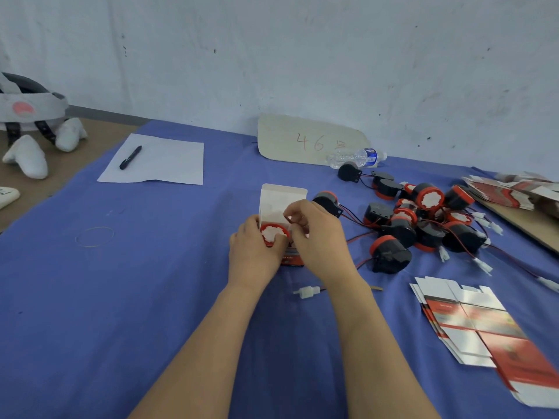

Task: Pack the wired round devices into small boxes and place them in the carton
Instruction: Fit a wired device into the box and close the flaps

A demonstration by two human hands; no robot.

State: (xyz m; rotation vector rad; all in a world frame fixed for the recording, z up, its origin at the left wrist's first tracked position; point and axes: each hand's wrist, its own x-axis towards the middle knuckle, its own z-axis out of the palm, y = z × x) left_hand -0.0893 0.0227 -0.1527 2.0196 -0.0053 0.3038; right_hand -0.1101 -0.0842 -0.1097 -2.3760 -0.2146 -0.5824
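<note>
Nearest the camera, a flattened red-and-white cardboard box blank lies right, while the left hand grips a red-rimmed round black device seated mouth-up in a small white-flapped box, the right hand pinching its side flap (connector trailing outside).

Red-rimmed device inside open box

Blue-clothed table — devices, perhaps flattened boxes
</note>
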